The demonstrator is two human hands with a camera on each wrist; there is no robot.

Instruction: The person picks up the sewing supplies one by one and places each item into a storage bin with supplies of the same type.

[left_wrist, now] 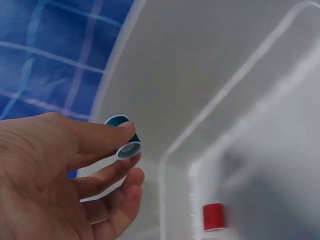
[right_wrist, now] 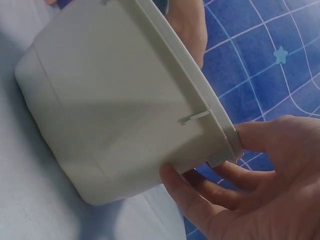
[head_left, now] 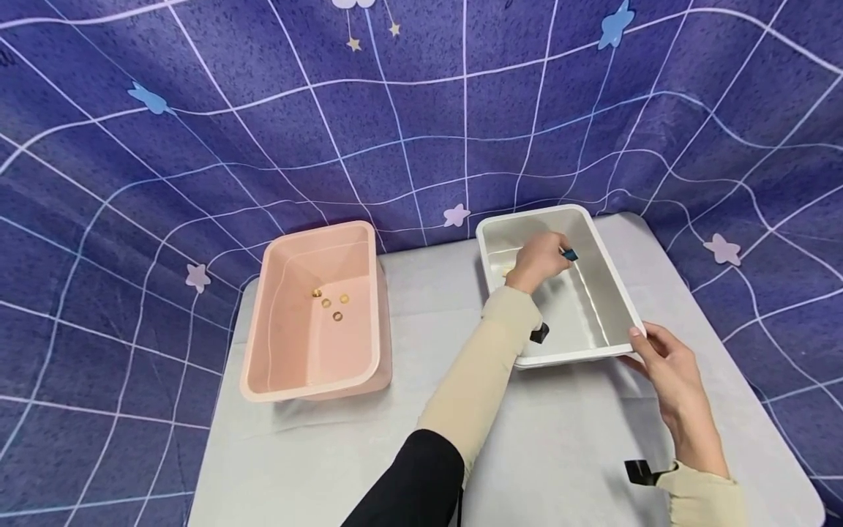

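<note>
My left hand (head_left: 541,258) is inside the grey-white tub (head_left: 614,271), above its floor. Between thumb and fingers it pinches a small teal cylinder (left_wrist: 125,137) with white rims and a hollow end. Below it in the left wrist view, a small red cylinder (left_wrist: 213,216) lies in the tub. A bit of something yellow (head_left: 506,272) shows beside the left wrist, mostly hidden. At the tub's near right corner, my right hand (head_left: 672,373) grips the rim, thumb on the edge and fingers under it, as the right wrist view shows with the tub's outer wall (right_wrist: 115,100).
To the left on the white-covered table (head_left: 421,329) stands a pink tub (head_left: 382,322). Several small gold-coloured rings (head_left: 326,302) lie on its floor. A blue curtain (head_left: 421,110) with a line grid and stars hangs behind and at both sides.
</note>
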